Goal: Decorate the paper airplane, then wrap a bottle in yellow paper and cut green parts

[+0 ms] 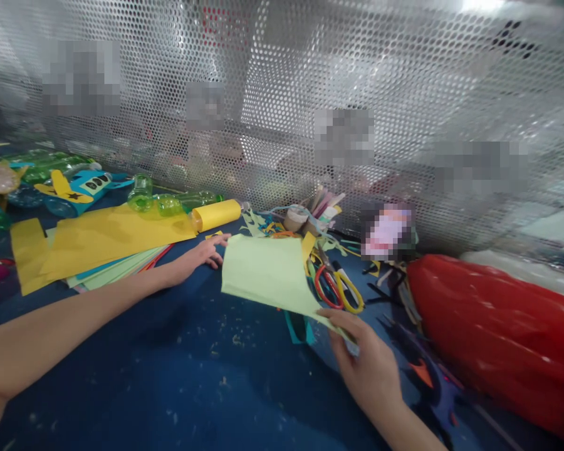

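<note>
A light green sheet of paper (266, 266) is held above the blue table, slightly curved. My right hand (369, 357) pinches its near right corner between thumb and fingers. At the sheet's far left corner is my left hand (202, 255), its fingers stretched out and apart. The index fingertip meets the paper's edge, and I cannot tell whether it presses on it. Just right of the sheet lie scissors with red and yellow handles (350, 291). A small teal paper piece (298, 327) shows below the sheet's near edge.
Yellow sheets (117, 241) cover a stack of coloured paper at left. A yellow-wrapped bottle (217, 215), green bottles (141, 193) and a blue-and-yellow toy plane (84, 188) stand behind. A red plastic bag (493, 332) and a dark blue glue gun (435, 382) lie right. Perforated metal (282, 75) rises behind.
</note>
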A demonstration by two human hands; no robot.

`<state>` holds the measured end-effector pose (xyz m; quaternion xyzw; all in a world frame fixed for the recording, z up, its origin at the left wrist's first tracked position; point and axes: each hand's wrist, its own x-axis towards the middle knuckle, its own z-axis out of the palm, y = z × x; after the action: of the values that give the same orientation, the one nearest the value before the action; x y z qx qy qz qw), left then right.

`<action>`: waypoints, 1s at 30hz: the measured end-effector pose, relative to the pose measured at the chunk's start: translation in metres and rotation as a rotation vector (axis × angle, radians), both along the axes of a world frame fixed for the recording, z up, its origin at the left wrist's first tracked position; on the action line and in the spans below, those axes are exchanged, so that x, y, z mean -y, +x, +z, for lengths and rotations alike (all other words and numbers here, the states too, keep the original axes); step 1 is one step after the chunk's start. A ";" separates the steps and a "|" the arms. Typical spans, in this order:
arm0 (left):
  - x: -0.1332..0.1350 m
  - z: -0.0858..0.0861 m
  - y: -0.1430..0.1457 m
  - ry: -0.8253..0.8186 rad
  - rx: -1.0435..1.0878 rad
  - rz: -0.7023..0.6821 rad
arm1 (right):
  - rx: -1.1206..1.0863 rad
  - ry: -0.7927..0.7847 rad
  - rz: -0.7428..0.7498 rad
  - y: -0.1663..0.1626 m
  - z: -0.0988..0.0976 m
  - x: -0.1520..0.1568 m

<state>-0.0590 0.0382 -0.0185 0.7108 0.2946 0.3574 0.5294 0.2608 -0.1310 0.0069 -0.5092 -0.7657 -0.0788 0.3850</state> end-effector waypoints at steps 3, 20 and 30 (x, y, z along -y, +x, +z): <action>-0.012 -0.008 0.003 -0.062 0.042 0.055 | -0.412 0.057 -0.219 -0.001 0.004 0.002; 0.014 0.013 0.000 0.002 -0.053 0.090 | -1.572 -0.570 -0.053 -0.013 -0.004 -0.015; 0.020 0.012 0.000 0.072 -0.094 -0.015 | -0.748 -0.603 0.251 -0.022 -0.008 -0.006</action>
<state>-0.0587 0.0186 -0.0067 0.7476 0.3007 0.3301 0.4916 0.2387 -0.1253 -0.0013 -0.4952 -0.6193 0.3809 0.4755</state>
